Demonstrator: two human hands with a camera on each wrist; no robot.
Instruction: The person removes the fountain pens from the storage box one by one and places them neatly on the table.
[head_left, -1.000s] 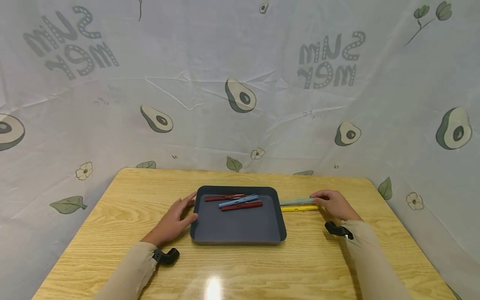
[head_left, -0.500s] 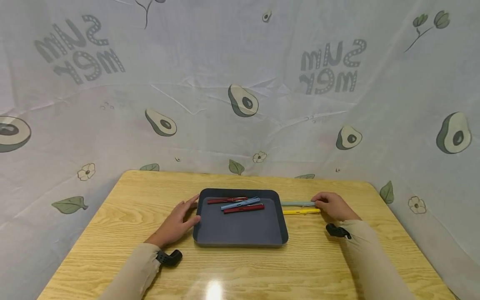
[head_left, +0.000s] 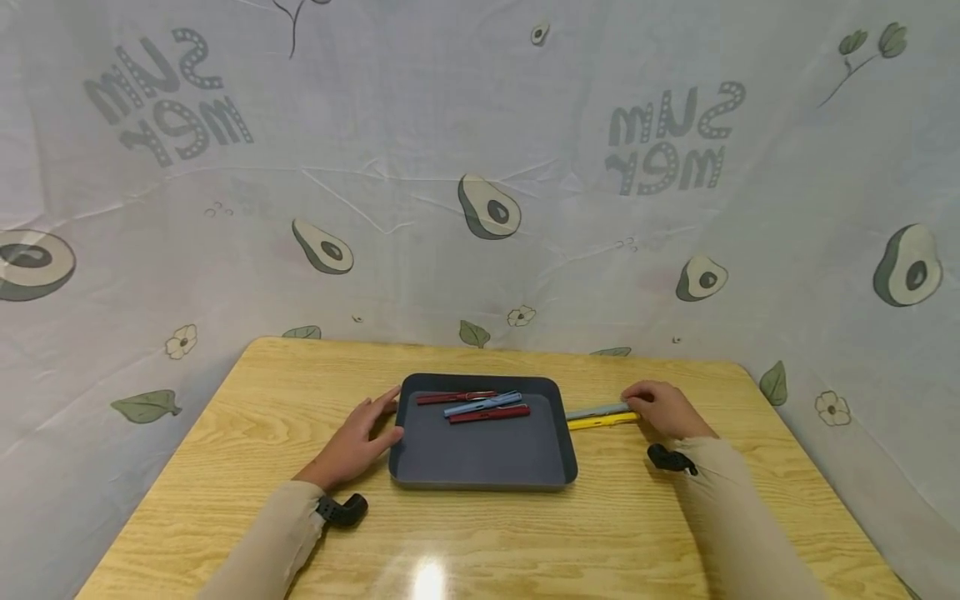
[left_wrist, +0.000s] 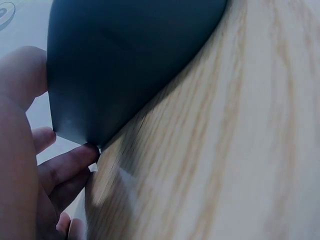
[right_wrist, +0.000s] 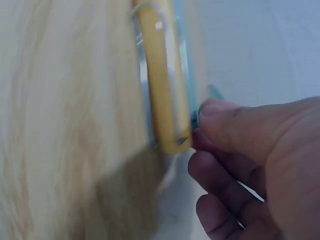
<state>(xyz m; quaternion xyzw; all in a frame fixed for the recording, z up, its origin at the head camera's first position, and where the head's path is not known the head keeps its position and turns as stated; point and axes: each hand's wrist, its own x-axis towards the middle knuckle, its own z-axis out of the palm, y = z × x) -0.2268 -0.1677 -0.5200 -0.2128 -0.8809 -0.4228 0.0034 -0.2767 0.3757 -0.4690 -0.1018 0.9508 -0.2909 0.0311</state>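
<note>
A shallow dark grey tray [head_left: 480,458] lies on the table with a blue pen [head_left: 480,406] between two red pens, a near one [head_left: 491,414] and a far one [head_left: 438,399]. My left hand [head_left: 360,440] rests at its left side; in the left wrist view, thumb and fingertips touch the tray wall [left_wrist: 120,60]. Right of the tray, my right hand [head_left: 663,408] pinches the outer end of a pale blue-green pen [head_left: 597,411]. A yellow pen [head_left: 603,421] with a metal clip lies alongside on the near side. The right wrist view is blurred.
The wooden table [head_left: 480,542] has rounded far corners. Behind it hangs a pale cloth [head_left: 405,125] printed with avocados, leaves and lettering. A black band [head_left: 341,510] with a camera sits on the left wrist, and another band [head_left: 670,458] on the right wrist.
The pale blue-green pen has shifted toward the yellow one, narrowing the gap, and both now slant slightly. My left hand keeps its place at the tray. The head view has shifted slightly.
</note>
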